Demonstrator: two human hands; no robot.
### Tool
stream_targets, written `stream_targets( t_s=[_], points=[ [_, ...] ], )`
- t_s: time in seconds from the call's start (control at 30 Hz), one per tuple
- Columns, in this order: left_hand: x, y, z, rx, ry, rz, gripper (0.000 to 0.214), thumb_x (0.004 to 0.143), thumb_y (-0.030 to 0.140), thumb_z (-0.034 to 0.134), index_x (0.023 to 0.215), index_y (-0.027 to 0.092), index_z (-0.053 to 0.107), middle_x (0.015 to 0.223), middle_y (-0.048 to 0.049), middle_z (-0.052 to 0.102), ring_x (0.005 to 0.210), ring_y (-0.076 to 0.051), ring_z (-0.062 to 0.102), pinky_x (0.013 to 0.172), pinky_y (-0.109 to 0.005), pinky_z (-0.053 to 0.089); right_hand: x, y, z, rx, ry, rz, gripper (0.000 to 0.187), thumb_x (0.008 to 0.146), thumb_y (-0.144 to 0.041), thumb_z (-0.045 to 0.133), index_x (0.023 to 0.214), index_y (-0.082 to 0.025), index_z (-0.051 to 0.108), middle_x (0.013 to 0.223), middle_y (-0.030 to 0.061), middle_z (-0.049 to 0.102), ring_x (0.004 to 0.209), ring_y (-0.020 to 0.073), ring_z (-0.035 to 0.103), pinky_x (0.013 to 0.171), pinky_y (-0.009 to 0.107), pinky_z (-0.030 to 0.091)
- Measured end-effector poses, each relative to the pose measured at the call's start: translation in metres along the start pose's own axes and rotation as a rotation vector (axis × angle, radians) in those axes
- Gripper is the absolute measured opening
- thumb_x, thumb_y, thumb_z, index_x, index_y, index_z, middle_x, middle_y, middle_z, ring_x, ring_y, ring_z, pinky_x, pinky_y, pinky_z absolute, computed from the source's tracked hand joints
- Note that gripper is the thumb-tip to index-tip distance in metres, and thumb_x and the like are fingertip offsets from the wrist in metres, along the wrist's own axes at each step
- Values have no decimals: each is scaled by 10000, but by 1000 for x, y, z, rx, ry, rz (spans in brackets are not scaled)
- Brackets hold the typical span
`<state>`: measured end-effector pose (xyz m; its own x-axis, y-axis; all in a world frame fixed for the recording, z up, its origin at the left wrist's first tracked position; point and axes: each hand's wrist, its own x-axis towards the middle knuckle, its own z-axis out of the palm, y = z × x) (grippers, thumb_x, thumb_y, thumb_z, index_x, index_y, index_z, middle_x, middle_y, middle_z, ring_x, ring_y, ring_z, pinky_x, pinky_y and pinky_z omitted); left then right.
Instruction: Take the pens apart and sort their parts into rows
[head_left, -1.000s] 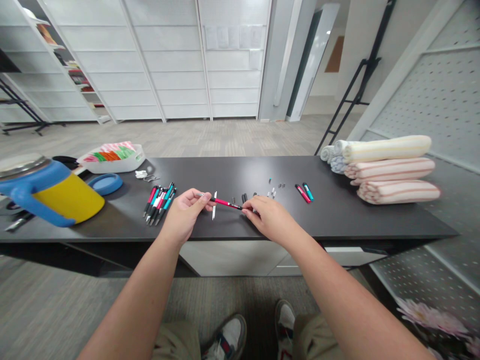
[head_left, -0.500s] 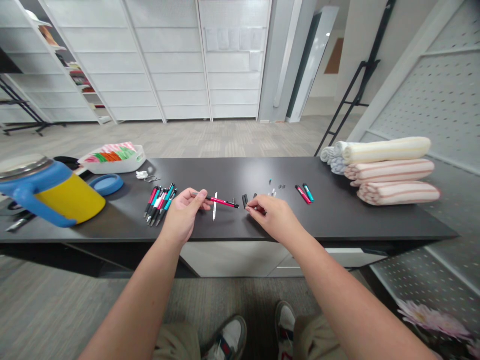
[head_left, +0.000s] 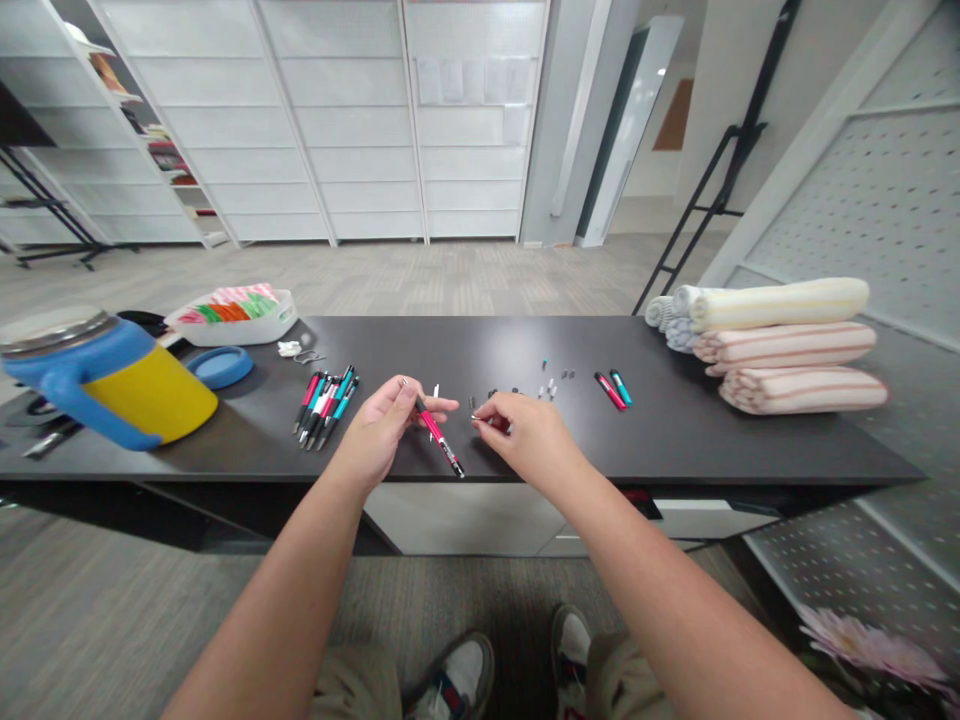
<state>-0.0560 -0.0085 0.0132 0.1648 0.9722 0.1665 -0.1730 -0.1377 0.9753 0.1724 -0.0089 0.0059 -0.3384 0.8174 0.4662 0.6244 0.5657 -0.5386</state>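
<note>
My left hand [head_left: 382, 425] pinches a red pen [head_left: 440, 441] near its upper end, the pen slanting down toward me over the black table [head_left: 675, 430]. My right hand [head_left: 517, 430] is closed, its fingertips pinching a small dark pen part [head_left: 480, 420] just right of the pen's lower end. A white refill [head_left: 434, 395] lies on the table behind my left fingers. Several assembled red and teal pens [head_left: 326, 397] lie in a pile to the left. Small loose pen parts [head_left: 551, 383] are scattered behind my right hand.
A yellow and blue jug [head_left: 112, 385] and a blue lid [head_left: 220, 366] stand at the left. A white tray [head_left: 232, 315] with coloured items sits behind them. Two pen barrels [head_left: 611, 388] lie to the right, beside stacked rolled towels [head_left: 787, 345]. My shoes [head_left: 517, 655] show below.
My left hand has swung the red pen from lying level to pointing down toward me. My right hand let go of the pen's end and now pinches a small part.
</note>
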Motion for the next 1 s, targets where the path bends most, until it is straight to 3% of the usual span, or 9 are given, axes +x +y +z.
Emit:
stream_targets(
  t_s=[0.33, 0.53, 0.7, 0.8, 0.9, 1.0],
  points=[
    [1, -3, 2, 59, -60, -46, 390, 931, 607, 681, 906, 234, 573, 1073, -118, 820, 934, -245, 763, 853, -331, 529, 5, -15, -1, 158, 48, 125, 57, 902, -193, 755, 910, -247, 773, 813, -20, 785, 710, 144, 701, 680, 262, 513],
    [2, -5, 1, 75, -53, -32, 375, 940, 588, 681, 923, 227, 584, 1046, -115, 819, 882, -231, 751, 831, -335, 529, 8, -8, -9, 224, 101, 82, 81, 941, -280, 732, 972, -260, 804, 952, 13, 816, 832, 178, 738, 771, 302, 558],
    [3, -6, -2, 48, 100, 21, 368, 935, 577, 691, 916, 225, 586, 970, -89, 819, 788, -192, 712, 781, -308, 522, 18, 31, -56, 17, 327, 141, 168, 934, -353, 707, 1005, -244, 814, 922, 41, 801, 798, 210, 727, 782, 352, 558],
    [5, -7, -3, 2, 155, 38, 358, 944, 560, 683, 918, 219, 578, 908, -74, 813, 758, -177, 705, 764, -291, 513, 22, 64, -82, -193, 363, 178, 183, 928, -309, 669, 1010, -230, 813, 972, 62, 797, 826, 225, 725, 806, 366, 547],
    [7, -7, -3, -21, 165, 34, 340, 948, 534, 688, 925, 212, 582, 871, -68, 806, 762, -177, 718, 752, -282, 508, 26, 88, -90, -345, 323, 230, 170, 902, -269, 671, 987, -221, 810, 963, 68, 796, 819, 244, 702, 812, 389, 528],
    [8, -8, -3, -26, 170, 26, 336, 942, 519, 703, 928, 205, 585, 855, -68, 802, 759, -182, 726, 756, -285, 514, 29, 101, -84, -422, 262, 247, 172, 878, -231, 678, 1010, -225, 788, 1000, 61, 805, 931, 284, 679, 860, 413, 503]
  ],
)
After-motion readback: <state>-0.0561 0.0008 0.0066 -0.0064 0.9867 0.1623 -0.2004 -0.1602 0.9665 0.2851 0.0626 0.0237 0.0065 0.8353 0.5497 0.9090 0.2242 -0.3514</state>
